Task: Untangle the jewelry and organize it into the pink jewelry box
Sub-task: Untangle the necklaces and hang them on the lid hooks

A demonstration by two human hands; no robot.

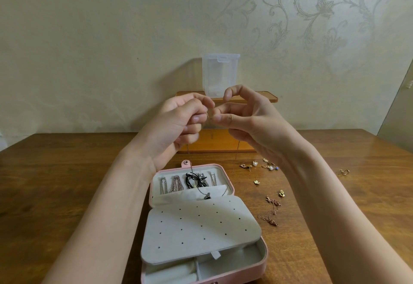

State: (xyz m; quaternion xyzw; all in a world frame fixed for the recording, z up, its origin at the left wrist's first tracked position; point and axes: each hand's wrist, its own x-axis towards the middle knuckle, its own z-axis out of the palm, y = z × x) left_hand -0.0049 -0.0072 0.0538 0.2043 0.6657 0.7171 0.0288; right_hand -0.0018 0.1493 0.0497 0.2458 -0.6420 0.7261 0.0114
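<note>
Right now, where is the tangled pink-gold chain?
The tangled rose-gold chain lies on the wooden table, right of the pink jewelry box, below the scattered earrings.

Wooden table (pixel 67 183), brown, grain visible. Orange box (pixel 218 141) stands at the table's far edge, against the wall. Clear plastic container (pixel 220 73) with snap lid rests upright on top of the orange box. Wall (pixel 89 37) behind the table: cream wallpaper, floral scroll pattern toward the right.
</note>
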